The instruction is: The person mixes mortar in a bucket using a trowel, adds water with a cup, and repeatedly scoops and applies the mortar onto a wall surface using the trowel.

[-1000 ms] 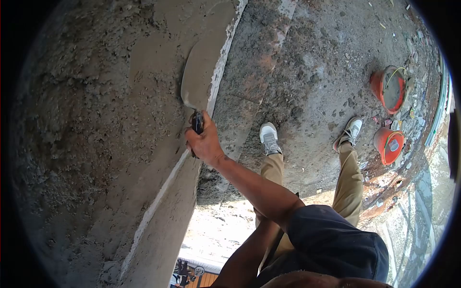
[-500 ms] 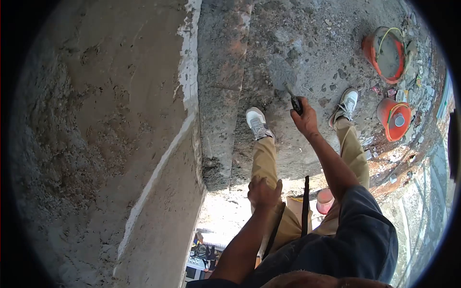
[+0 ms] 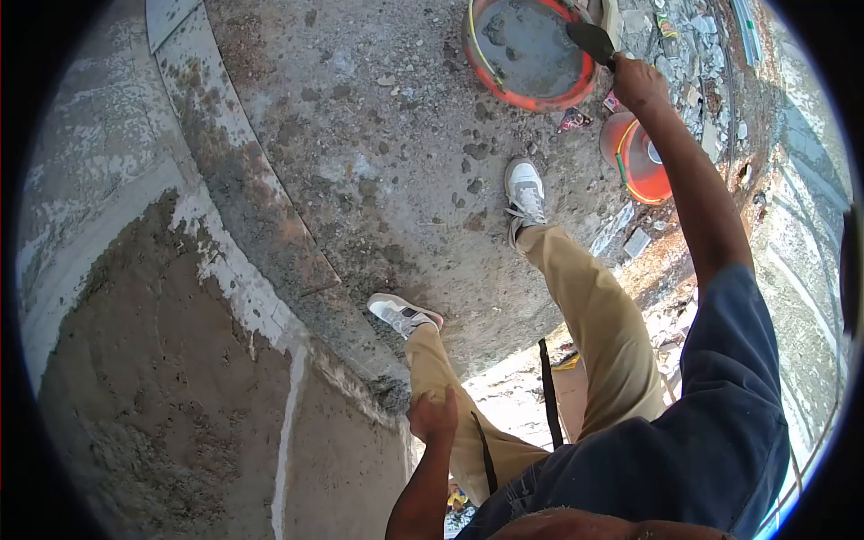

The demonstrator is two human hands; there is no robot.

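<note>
My right hand (image 3: 639,83) is closed round the handle of a trowel (image 3: 592,41), whose blade lies over the right rim of an orange bucket (image 3: 540,101) at the top. Grey wet mortar (image 3: 526,45) fills much of that bucket. My left hand (image 3: 434,416) rests on my trouser leg at the left knee, its thumb and fingers apart and holding nothing. At the lower left, the wall (image 3: 153,360) bears rough brown-grey plaster, with a pale strip along its edge.
A second orange bucket (image 3: 641,166) stands just below the mortar bucket. Rubble and scraps (image 3: 706,99) lie along the right side. My shoes (image 3: 526,193) are on the rough dirty ground, and a low ledge (image 3: 243,153) curves past the wall.
My right hand has swung the trowel from the wall, across the ground, to the mortar bucket. My left hand came onto my leg. The view has turned toward the buckets.
</note>
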